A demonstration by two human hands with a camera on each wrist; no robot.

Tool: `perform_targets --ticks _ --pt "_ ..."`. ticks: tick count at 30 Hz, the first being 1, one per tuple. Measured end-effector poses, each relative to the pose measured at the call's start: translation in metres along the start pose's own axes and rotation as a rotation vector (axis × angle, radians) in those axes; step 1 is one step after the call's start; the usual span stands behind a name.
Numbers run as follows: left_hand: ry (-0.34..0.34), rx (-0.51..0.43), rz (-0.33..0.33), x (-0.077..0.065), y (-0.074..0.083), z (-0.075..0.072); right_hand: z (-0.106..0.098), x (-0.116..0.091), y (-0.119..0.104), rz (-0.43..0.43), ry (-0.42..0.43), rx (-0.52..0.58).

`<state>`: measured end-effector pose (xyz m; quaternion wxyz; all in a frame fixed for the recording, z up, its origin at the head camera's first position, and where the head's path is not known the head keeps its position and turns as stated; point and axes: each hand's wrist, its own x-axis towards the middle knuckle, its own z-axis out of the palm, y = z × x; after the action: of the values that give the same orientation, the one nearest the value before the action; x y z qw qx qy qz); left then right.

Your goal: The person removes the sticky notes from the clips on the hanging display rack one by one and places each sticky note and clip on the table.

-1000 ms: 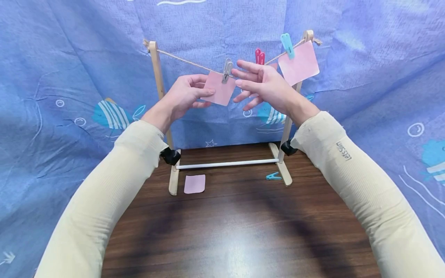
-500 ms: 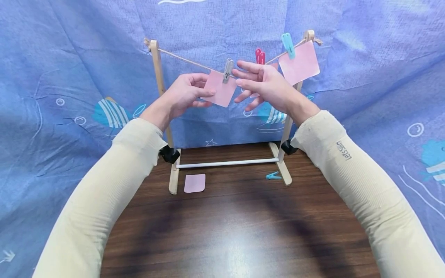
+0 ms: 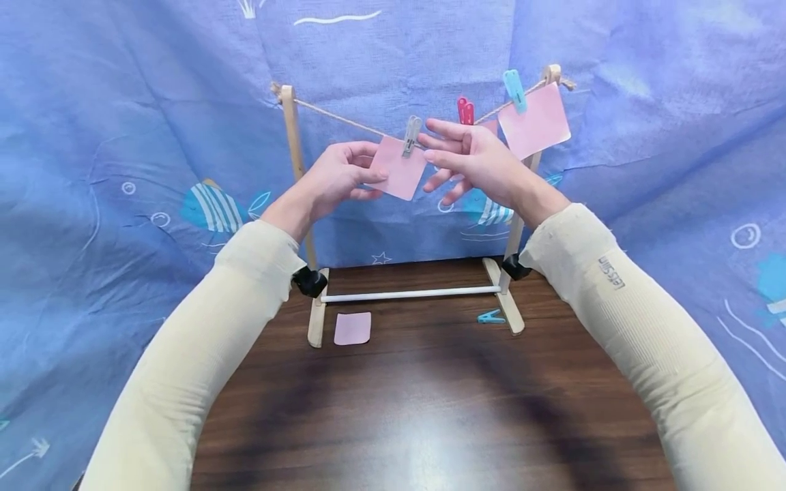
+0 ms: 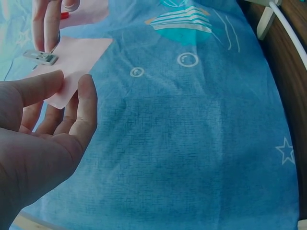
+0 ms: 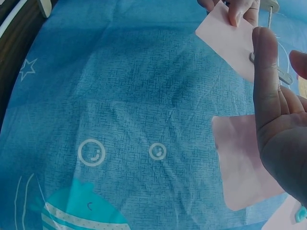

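A square pink paper note hangs tilted from the rope under a grey clothespin. My left hand pinches the note's left side, thumb in front and fingers behind, as the left wrist view also shows on the note. Just right of the clothespin, my right hand has its fingers spread and grips nothing. In the right wrist view its index finger partly covers the clothespin; whether they touch I cannot tell.
Farther right on the rope, a red clothespin and a light blue one hold pink notes. Wooden posts carry the rope. On the brown table lie another pink note and a blue clothespin.
The head view has shifted, so the whole scene sits slightly lower and to the right. Both hands keep nearly the same pose beside the hanging note.
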<state>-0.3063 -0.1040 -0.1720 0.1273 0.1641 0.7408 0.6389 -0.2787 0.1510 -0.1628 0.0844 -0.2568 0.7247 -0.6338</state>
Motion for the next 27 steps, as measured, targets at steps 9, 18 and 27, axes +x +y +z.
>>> perform_targets --ticks 9,18,27 --pt "-0.015 0.001 0.0 0.001 -0.001 0.0 -0.001 -0.001 -0.001 0.012 -0.016 -0.027" --pt "0.006 -0.024 -0.007 -0.004 0.0 -0.006 0.001 0.007 -0.004 0.001 -0.068 -0.082" --pt "-0.005 -0.017 0.002 -0.001 0.0 0.0 0.002 0.012 -0.02 0.059 -0.016 -0.088"
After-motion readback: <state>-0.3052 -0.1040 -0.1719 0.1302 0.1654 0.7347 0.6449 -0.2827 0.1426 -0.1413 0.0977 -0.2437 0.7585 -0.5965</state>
